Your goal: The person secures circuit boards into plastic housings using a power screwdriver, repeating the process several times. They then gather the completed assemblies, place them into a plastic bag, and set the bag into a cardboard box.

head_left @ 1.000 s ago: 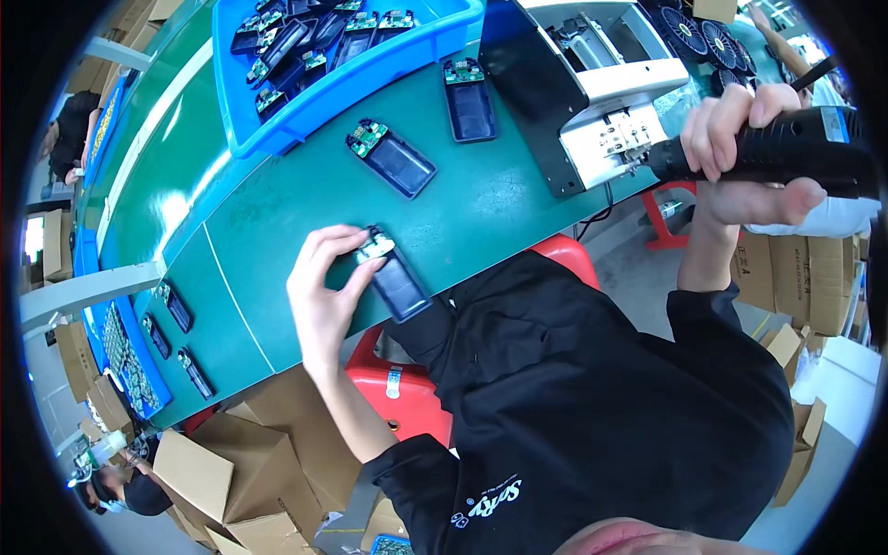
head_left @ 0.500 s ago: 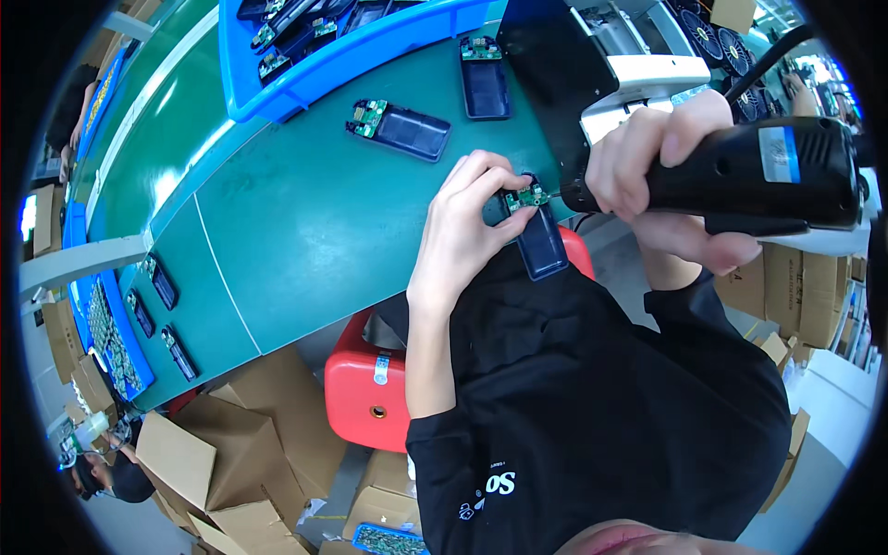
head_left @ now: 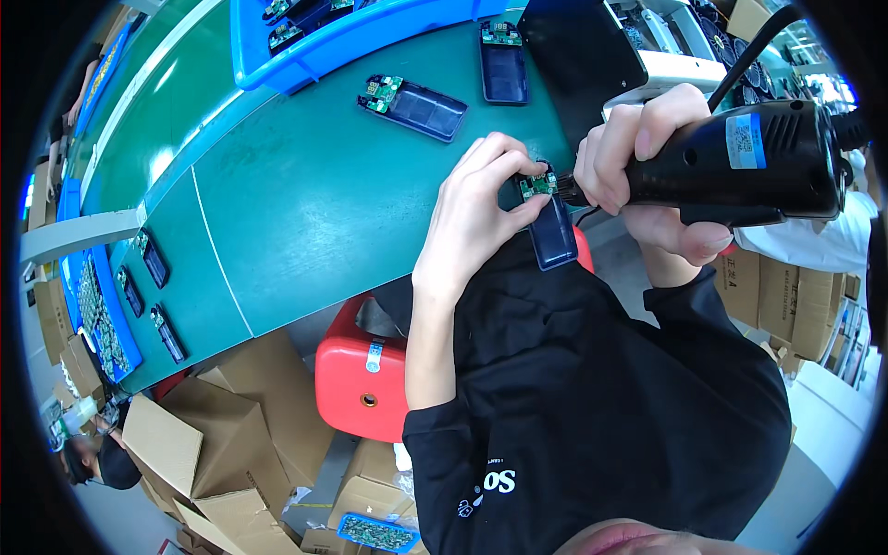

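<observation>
My left hand [head_left: 472,208] pinches a dark blue plastic casing [head_left: 555,239] by its upper end, thumb and fingers on either side of a small green circuit board [head_left: 537,186]. This casing is at the table's near edge, its long part toward my body. Wrapped round the front of a black electric screwdriver [head_left: 731,166] is my right hand [head_left: 638,153]. The tool lies nearly level, its nose pointing left at the board; its exact contact there is too small to tell. Two similar casings with boards, one angled [head_left: 421,111] and one upright in view [head_left: 504,69], lie farther back.
A blue bin [head_left: 305,65] of similar parts stands at the back, beside a black panel [head_left: 583,55]. Several casings [head_left: 166,333] lie at the table's left end near a blue tray [head_left: 102,324]. A red stool [head_left: 361,393] and cardboard boxes [head_left: 231,444] are below the table.
The whole view has shifted slightly. The screwdriver's nose is now closer to the circuit board, and its body has moved a little left. My left hand keeps its pinch on the casing.
</observation>
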Demonstrator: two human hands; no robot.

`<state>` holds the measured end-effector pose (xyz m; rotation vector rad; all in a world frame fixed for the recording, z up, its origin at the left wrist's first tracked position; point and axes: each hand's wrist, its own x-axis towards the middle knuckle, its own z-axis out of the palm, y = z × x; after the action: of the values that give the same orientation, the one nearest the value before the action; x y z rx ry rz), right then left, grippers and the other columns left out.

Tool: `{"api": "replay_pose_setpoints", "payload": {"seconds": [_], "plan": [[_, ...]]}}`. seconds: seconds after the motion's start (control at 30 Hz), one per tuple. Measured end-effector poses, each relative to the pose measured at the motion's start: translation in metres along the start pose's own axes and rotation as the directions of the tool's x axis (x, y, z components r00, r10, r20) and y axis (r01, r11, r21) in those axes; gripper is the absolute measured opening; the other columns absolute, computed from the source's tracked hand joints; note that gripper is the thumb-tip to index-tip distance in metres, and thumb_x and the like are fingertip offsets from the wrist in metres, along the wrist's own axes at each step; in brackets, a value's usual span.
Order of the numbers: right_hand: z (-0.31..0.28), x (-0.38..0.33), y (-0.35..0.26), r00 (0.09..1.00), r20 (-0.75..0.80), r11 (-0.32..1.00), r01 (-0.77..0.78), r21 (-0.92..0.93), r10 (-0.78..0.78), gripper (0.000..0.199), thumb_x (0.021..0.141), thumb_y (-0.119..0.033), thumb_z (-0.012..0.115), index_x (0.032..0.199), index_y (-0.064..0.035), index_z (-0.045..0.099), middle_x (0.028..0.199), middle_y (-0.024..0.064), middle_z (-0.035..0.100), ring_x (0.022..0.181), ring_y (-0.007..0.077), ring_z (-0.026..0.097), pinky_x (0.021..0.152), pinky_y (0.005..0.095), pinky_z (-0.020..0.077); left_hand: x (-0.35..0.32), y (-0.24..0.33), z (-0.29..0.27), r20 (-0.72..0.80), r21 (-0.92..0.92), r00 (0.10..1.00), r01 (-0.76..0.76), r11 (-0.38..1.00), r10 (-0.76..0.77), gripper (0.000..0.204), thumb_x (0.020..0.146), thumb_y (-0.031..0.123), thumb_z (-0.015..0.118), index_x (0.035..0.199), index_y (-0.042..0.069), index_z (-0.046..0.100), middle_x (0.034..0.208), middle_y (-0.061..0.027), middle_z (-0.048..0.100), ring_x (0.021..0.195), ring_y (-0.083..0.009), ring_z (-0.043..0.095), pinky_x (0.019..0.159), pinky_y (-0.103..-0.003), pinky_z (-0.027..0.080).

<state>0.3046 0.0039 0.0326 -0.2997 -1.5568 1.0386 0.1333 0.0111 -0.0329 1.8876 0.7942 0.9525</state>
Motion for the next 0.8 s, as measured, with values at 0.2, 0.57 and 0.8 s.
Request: {"api": "replay_pose_setpoints", "payload": {"seconds": [0.2,0.57,0.8], "plan": [[-0.004,0.005,0.001,0.998,0.063,0.999,0.016,-0.050,-0.013,0.079,0.069,-0.072,0.069,0.100,-0.0055,0.040,0.063,0.0025,0.047,0.046,0.0107,0.047,0.045,0.0228,0.0419,0.000,-0.001,0.002,0.000,-0.001,1.000,-0.015,1.000,0.015,0.029,0.066,0.000,0.079,0.090,0.003,0.063,0.094,-0.0074,0.056,0.090,-0.0260,0.059,0.077,-0.035,0.049],[-0.005,0.013,0.006,0.985,0.166,0.994,0.062,-0.087,-0.047,0.078,0.071,-0.074,0.066,0.099,-0.0057,0.040,0.061,0.0021,0.046,0.045,0.0102,0.045,0.043,0.0217,0.0393,0.000,0.001,0.000,-0.007,-0.014,1.000,-0.001,1.000,0.001,0.029,0.065,-0.001,0.078,0.088,0.000,0.060,0.093,-0.0098,0.058,0.090,-0.0276,0.061,0.079,-0.034,0.050],[0.013,0.001,0.005,0.997,-0.079,1.000,0.015,0.027,-0.013,0.074,0.074,-0.070,0.069,0.097,-0.0055,0.039,0.063,0.0023,0.046,0.046,0.0105,0.044,0.042,0.0216,0.0381,-0.002,0.000,-0.004,-0.057,0.029,0.996,-0.071,0.997,0.072,0.030,0.064,0.000,0.078,0.089,0.002,0.063,0.092,-0.0107,0.056,0.091,-0.0290,0.059,0.079,-0.036,0.049]]}}
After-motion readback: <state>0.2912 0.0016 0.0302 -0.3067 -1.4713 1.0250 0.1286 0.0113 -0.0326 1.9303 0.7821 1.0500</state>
